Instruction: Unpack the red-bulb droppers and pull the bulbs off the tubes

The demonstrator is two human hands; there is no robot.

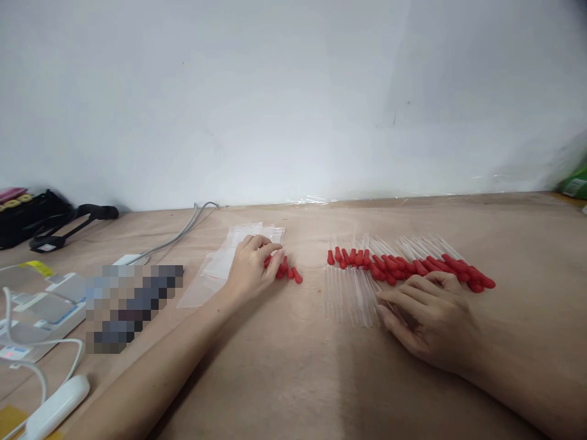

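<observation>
My left hand [253, 263] is over a small group of loose red rubber bulbs [297, 276], its thumb and index finger slightly apart and partly hiding the bulbs. Beneath that wrist and beside it lie clear plastic zip bags [197, 290]. My right hand [428, 318] rests at the right end of a row of thin clear glass tubes [348, 293], with thumb and fingertips closed at the edge tube. Behind this row lies a long line of droppers, clear tubes fitted with red bulbs [398, 266], their tubes pointing toward the wall.
At the left are a white power strip [59, 311] with cables, a white plug-like device [57, 406] and a blurred-out dark object [137, 305]. A black strap [76, 226] and a black bag [32, 220] lie farther back. A green package [575, 180] sits at far right, by the white wall [293, 104].
</observation>
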